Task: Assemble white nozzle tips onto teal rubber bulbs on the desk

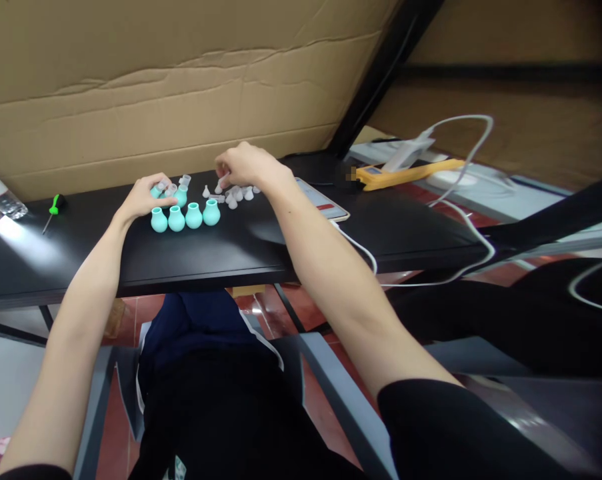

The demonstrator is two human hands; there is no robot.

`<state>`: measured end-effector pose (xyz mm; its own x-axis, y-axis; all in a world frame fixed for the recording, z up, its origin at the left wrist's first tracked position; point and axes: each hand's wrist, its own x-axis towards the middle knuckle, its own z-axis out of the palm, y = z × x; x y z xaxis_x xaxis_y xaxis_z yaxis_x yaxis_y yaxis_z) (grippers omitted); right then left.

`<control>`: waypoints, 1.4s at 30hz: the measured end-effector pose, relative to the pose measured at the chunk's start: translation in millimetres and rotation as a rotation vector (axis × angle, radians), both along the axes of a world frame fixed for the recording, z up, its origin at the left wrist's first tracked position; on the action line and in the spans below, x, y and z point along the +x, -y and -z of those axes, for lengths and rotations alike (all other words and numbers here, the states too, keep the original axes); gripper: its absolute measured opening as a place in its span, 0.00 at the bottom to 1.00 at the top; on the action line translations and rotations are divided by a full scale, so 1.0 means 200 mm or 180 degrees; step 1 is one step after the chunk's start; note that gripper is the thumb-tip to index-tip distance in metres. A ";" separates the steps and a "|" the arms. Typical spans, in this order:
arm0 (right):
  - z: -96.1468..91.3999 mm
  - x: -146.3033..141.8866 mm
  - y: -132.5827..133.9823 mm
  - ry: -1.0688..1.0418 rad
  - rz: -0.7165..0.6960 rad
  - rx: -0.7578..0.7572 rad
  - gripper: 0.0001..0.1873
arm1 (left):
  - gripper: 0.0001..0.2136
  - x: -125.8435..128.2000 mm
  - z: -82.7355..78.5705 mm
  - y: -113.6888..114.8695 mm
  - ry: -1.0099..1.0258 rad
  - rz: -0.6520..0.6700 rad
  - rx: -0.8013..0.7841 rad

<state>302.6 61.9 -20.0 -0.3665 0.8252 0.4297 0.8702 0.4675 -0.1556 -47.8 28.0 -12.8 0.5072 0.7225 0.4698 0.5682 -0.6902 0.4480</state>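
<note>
Several turquoise rubber bulbs (193, 216) with open necks stand in a row near the front of the black table. Behind them, my left hand (147, 195) curls its thumb and fingers around a turquoise bulb with a clear nozzle, partly hidden by the fingers. Right beside it stands another bulb (181, 195) with a clear nozzle (185, 180) in its neck. Over a loose group of translucent plastic nozzles (237, 193), my right hand (243, 164) is pinched on one small nozzle (219, 188).
A phone or tablet (325, 200) with a white cable lies right of the nozzles. At far left are a green-handled screwdriver (55, 205) and a plastic bottle (1, 195). Cardboard (181, 87) walls off the back. A yellow tool (395, 175) lies beyond the black post.
</note>
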 end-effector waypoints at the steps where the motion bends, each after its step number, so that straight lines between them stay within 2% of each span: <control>1: -0.01 0.01 0.00 -0.0017 -0.0049 -0.0035 0.22 | 0.21 0.00 0.00 0.00 0.0004 -0.0008 0.0005; 4: -0.03 -0.01 0.03 -0.0140 -0.0215 -0.0155 0.18 | 0.22 0.00 0.00 0.00 0.0019 -0.0005 0.0002; 7: -0.04 -0.08 0.07 -0.0218 -0.0011 -0.0306 0.04 | 0.22 0.00 0.00 0.00 -0.0019 -0.0005 0.0041; 8: -0.04 -0.11 0.08 -0.0189 0.0090 -0.0356 0.02 | 0.22 0.00 0.00 0.00 -0.0037 -0.0013 0.0059; 10: -0.03 -0.14 0.09 -0.0057 0.0222 -0.0414 0.07 | 0.22 0.00 0.00 0.00 -0.0071 -0.0027 0.0085; 13: 0.00 -0.13 0.07 0.0111 0.0164 -0.0335 0.02 | 0.22 0.00 0.00 0.00 -0.0101 -0.0031 0.0105; 17: 0.00 -0.08 0.05 -0.0056 -0.0042 -0.0022 0.18 | 0.21 0.00 0.00 0.00 -0.0104 -0.0015 0.0104; 21: -0.07 -0.14 0.15 -0.0575 -0.0338 0.0131 0.23 | 0.21 0.01 0.00 0.00 -0.0087 -0.0036 0.0065; 23: -0.11 -0.21 0.21 -0.0672 -0.0641 0.0082 0.22 | 0.22 0.01 0.00 0.00 -0.0075 -0.0036 0.0029; 27: -0.12 -0.33 0.30 -0.0373 -0.1001 -0.0078 0.19 | 0.22 0.01 -0.01 0.00 -0.0050 0.0016 0.0007; 32: -0.10 -0.37 0.29 -0.0457 -0.0910 -0.0182 0.18 | 0.22 0.02 0.00 0.00 -0.0073 0.0076 0.0039; 37: -0.08 -0.37 0.27 -0.0919 -0.0763 -0.0528 0.18 | 0.21 0.03 0.01 -0.01 -0.0027 0.0135 0.0105; 42: -0.07 -0.38 0.27 -0.1397 -0.0654 -0.0860 0.14 | 0.19 0.04 0.02 -0.01 -0.0010 0.0204 0.0152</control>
